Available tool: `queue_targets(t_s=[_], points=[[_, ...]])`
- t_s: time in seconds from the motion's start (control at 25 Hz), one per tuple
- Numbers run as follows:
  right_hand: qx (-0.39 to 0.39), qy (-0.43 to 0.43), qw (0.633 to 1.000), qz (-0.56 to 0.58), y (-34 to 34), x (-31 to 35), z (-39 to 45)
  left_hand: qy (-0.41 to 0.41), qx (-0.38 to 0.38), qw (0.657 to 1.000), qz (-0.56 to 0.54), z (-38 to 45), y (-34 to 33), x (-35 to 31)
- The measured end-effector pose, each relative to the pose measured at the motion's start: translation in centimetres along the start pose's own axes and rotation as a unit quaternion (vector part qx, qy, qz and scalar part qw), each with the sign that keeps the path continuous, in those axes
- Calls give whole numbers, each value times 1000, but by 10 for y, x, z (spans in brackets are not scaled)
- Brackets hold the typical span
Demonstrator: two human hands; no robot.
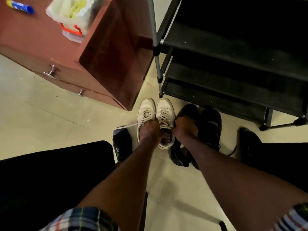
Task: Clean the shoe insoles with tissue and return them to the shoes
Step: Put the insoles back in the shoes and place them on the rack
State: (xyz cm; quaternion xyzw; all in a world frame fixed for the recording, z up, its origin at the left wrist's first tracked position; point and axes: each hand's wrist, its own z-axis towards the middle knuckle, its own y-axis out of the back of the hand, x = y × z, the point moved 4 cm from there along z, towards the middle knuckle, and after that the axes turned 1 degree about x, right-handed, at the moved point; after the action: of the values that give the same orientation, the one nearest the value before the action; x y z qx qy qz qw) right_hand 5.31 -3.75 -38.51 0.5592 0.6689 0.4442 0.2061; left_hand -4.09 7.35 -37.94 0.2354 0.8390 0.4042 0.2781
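We look down at our two arms reaching to the floor; the pair of white sneakers [155, 117] stands side by side, toes toward the black shoe rack [233, 67]; our left hand [149, 130] is curled over the tongue and laces where the two shoes meet; our right hand [183, 126] grips the outer edge of the right-hand sneaker's collar; the hands are close, with that shoe's opening between them.

Inside that opening a grey ribbed insole [166, 136] shows, lying in the shoe; whether the other sneaker holds one we cannot tell, the left hand covers it.

A loose white lace [126, 126] trails left across the tile floor [50, 117]; dark shoes [210, 124] lie just beside the white pair on the right; our feet in dark socks [121, 144] flank the group.

Upper left, a reddish wooden cabinet [106, 52] carries a white plastic bag [70, 9] and a blue and yellow tube [20, 6].
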Motion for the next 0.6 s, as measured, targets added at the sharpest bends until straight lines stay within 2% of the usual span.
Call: queue_targets(t_s=[0.16, 0.32, 0.6], points=[[39, -16, 997, -67, -21, 6, 17, 10, -4, 999, 39, 18, -18, -2], [22, 28, 994, -105, -29, 10, 14, 30, -32, 998, 40, 24, -26, -6], [-8, 13, 998, -56, -27, 9, 12, 78, -66, 991, -86, 26, -29, 7]])
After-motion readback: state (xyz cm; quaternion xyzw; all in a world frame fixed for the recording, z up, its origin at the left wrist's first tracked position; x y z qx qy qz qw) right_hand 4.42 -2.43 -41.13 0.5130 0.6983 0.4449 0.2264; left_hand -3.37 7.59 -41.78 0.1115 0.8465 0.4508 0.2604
